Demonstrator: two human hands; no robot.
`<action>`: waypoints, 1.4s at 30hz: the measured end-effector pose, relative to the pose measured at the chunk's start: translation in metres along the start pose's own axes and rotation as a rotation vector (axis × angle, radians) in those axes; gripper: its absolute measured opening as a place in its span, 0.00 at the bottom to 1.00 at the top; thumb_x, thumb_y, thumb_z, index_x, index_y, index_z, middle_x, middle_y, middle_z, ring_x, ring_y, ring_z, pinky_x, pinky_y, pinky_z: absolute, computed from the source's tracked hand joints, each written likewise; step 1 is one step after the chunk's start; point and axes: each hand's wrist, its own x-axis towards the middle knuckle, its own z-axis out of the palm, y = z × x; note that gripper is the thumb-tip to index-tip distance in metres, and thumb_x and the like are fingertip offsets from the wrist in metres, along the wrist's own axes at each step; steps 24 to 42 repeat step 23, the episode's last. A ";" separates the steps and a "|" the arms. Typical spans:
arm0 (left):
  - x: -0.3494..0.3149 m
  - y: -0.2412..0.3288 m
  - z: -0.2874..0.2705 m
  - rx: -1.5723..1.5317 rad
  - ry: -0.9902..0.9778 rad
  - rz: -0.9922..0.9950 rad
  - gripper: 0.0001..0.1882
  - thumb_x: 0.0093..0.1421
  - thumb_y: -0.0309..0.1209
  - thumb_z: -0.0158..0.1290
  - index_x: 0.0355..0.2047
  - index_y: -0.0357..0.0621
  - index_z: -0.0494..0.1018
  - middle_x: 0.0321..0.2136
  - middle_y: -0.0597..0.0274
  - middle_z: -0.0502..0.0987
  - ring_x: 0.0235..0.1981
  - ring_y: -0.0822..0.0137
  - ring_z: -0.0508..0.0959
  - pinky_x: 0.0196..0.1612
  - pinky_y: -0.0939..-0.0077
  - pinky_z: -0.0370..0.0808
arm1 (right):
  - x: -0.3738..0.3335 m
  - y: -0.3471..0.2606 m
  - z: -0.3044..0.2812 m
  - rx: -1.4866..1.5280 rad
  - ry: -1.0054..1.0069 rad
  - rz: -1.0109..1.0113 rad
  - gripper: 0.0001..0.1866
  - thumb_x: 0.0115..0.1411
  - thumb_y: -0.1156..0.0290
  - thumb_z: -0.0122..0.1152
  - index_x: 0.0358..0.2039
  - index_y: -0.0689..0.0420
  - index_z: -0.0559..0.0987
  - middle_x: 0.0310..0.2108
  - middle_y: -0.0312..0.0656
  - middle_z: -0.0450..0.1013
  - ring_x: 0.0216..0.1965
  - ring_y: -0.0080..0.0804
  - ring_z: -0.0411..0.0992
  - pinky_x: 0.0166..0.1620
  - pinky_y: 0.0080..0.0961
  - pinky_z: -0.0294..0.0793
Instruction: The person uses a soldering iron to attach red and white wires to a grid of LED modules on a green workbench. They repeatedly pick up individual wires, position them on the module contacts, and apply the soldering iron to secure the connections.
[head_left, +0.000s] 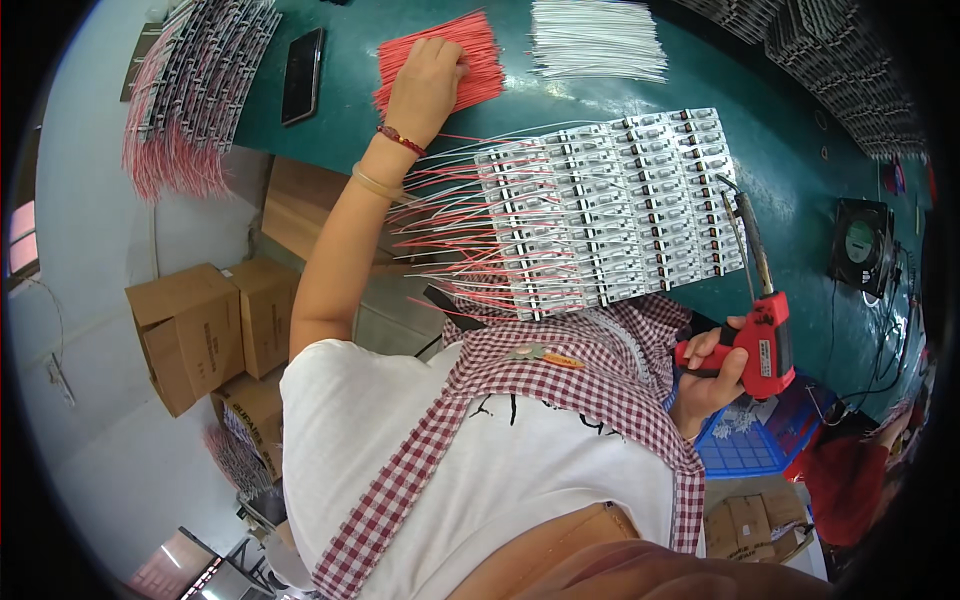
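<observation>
My left hand [428, 82] rests on a pile of red wires [482, 62] at the far side of the table, its fingers curled down and closed among them. The fingertips are partly hidden. Held in my right hand [712, 375] is a red and black soldering gun [768, 345]; its long metal tip reaches up to the right edge of a panel of small white circuit boards [610, 210]. Red and white wires [450, 225] hang off the panel's left side. The panel lies on the near edge of the green table, above my lap.
A bundle of white wires [597, 40] and a black phone [302, 75] lie at the back. Stacked wired panels [200, 80] stand far left, more stacks [850, 70] far right. A small black fan [862, 245], a blue basket [745, 452] and cardboard boxes [190, 330] surround me.
</observation>
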 end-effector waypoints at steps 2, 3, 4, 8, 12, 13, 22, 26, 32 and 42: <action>0.001 -0.001 -0.002 -0.014 0.037 0.008 0.06 0.54 0.23 0.58 0.33 0.39 0.75 0.32 0.55 0.75 0.38 0.53 0.73 0.42 0.60 0.73 | 0.000 -0.001 0.001 -0.010 0.032 0.011 0.27 0.67 0.53 0.51 0.50 0.66 0.65 0.20 0.40 0.66 0.16 0.21 0.60 0.22 0.19 0.64; 0.002 -0.001 -0.005 -0.019 0.074 0.014 0.06 0.54 0.23 0.58 0.33 0.39 0.75 0.32 0.55 0.75 0.37 0.53 0.73 0.42 0.60 0.73 | 0.001 -0.001 0.002 -0.009 0.036 0.007 0.27 0.67 0.53 0.51 0.50 0.66 0.65 0.20 0.40 0.66 0.16 0.21 0.60 0.22 0.19 0.64; 0.004 0.000 -0.010 -0.022 0.109 0.020 0.07 0.54 0.23 0.58 0.34 0.39 0.75 0.32 0.55 0.75 0.37 0.53 0.73 0.42 0.60 0.73 | 0.001 -0.002 0.003 -0.007 0.040 0.004 0.26 0.67 0.53 0.51 0.50 0.66 0.65 0.20 0.40 0.66 0.16 0.21 0.60 0.22 0.19 0.64; 0.010 -0.001 -0.031 -0.047 0.059 -0.080 0.06 0.62 0.26 0.53 0.39 0.38 0.76 0.33 0.55 0.76 0.37 0.56 0.75 0.42 0.65 0.73 | 0.001 0.000 0.000 0.009 0.023 0.006 0.26 0.67 0.54 0.51 0.50 0.66 0.65 0.20 0.41 0.66 0.16 0.22 0.59 0.22 0.19 0.64; 0.025 0.034 -0.069 -0.648 0.086 -0.330 0.11 0.71 0.34 0.46 0.38 0.38 0.73 0.31 0.61 0.74 0.36 0.66 0.76 0.44 0.72 0.73 | 0.001 0.001 -0.001 0.014 0.026 0.001 0.25 0.67 0.55 0.52 0.50 0.66 0.65 0.20 0.41 0.66 0.16 0.22 0.59 0.22 0.19 0.64; 0.027 0.048 -0.076 -0.907 0.093 -0.400 0.13 0.73 0.36 0.44 0.38 0.38 0.72 0.31 0.63 0.74 0.36 0.68 0.75 0.44 0.73 0.73 | 0.001 0.001 -0.002 0.017 0.028 0.001 0.25 0.67 0.55 0.52 0.50 0.66 0.66 0.20 0.41 0.66 0.16 0.22 0.60 0.22 0.19 0.64; 0.017 0.100 -0.007 -1.239 0.247 -0.375 0.12 0.73 0.40 0.44 0.42 0.42 0.64 0.29 0.66 0.67 0.29 0.73 0.67 0.41 0.75 0.70 | -0.002 0.001 -0.005 0.038 -0.015 -0.039 0.24 0.70 0.54 0.50 0.51 0.65 0.66 0.21 0.40 0.67 0.16 0.19 0.61 0.22 0.18 0.64; 0.017 0.104 -0.003 -1.239 0.264 -0.370 0.13 0.73 0.40 0.44 0.45 0.42 0.64 0.29 0.66 0.67 0.30 0.73 0.67 0.42 0.74 0.70 | -0.003 0.001 -0.006 0.045 -0.010 -0.040 0.25 0.69 0.54 0.50 0.51 0.65 0.66 0.22 0.41 0.67 0.16 0.20 0.61 0.22 0.18 0.64; 0.017 0.104 -0.003 -1.239 0.264 -0.370 0.13 0.73 0.40 0.44 0.45 0.42 0.64 0.29 0.66 0.67 0.30 0.73 0.67 0.42 0.74 0.70 | -0.003 0.001 -0.006 0.045 -0.010 -0.040 0.25 0.69 0.54 0.50 0.51 0.65 0.66 0.22 0.41 0.67 0.16 0.20 0.61 0.22 0.18 0.64; 0.017 0.104 -0.003 -1.239 0.264 -0.370 0.13 0.73 0.40 0.44 0.45 0.42 0.64 0.29 0.66 0.67 0.30 0.73 0.67 0.42 0.74 0.70 | -0.003 0.001 -0.006 0.045 -0.010 -0.040 0.25 0.69 0.54 0.50 0.51 0.65 0.66 0.22 0.41 0.67 0.16 0.20 0.61 0.22 0.18 0.64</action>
